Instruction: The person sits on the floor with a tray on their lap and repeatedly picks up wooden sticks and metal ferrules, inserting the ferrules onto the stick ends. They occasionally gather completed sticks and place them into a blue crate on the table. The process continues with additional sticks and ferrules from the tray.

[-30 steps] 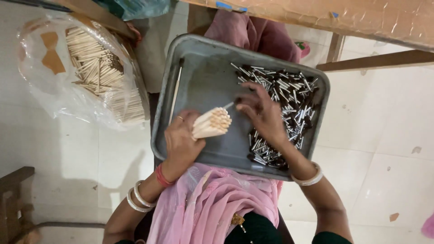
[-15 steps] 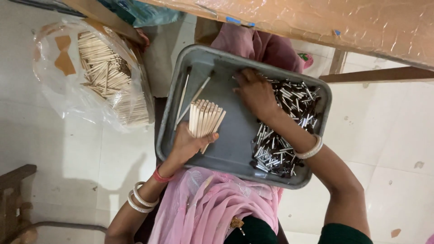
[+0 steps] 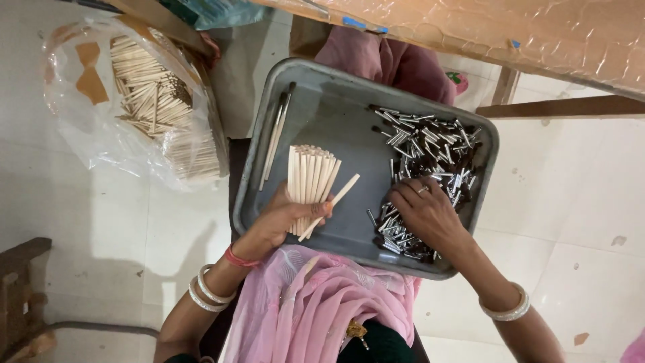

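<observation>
A grey metal tray [image 3: 336, 111] rests on my lap. My left hand [image 3: 285, 218] grips a bundle of pale wooden sticks [image 3: 310, 176] over the tray's left half, with one stick angled out to the right. My right hand [image 3: 426, 215] lies palm down on a pile of short silver metal tubes [image 3: 430, 144] in the tray's right half, fingers among them; whether it holds any is hidden. Two finished sticks with dark tips [image 3: 275, 134] lie along the tray's left wall.
A clear plastic bag of more wooden sticks [image 3: 148, 101] sits on the tiled floor to the left. A wooden table edge [image 3: 470, 33] runs above the tray. A dark wooden piece [image 3: 20, 296] stands at lower left. Pink cloth [image 3: 322, 302] covers my lap.
My right hand has come down from the upper part of the tube pile to its lower part. My left hand has turned the stick bundle upright and one stick now sticks out.
</observation>
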